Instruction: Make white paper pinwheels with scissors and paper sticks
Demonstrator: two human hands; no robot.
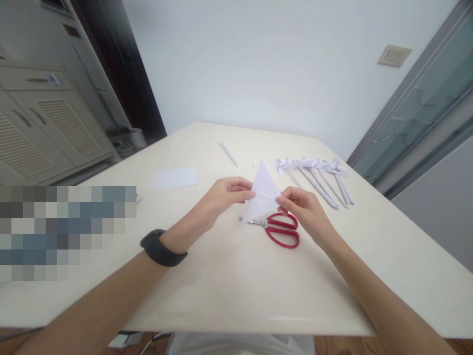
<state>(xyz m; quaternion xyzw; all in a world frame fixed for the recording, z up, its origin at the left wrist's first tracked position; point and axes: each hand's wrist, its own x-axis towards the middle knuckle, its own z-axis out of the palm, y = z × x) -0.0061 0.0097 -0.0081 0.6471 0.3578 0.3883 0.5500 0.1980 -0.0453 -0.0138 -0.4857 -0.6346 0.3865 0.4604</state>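
A piece of white paper (265, 190) with a pointed top and a crease across it is held up over the table. My left hand (231, 194) pinches its left side between thumb and fingers. On the opposite side, my right hand (299, 203) pinches the right corner. Below the paper lie scissors (283, 237) with red handles, their blades partly hidden by the sheet. The handles sit just under my right hand, and I cannot tell whether the fingers touch them.
White paper sheets (176, 177) lie left of my hands. A thin rolled paper stick (228, 154) is farther back, near tiny scraps. Several paper pinwheels (314, 170) on rolled sticks lie at the right. The white table (236, 291) meets a wall behind.
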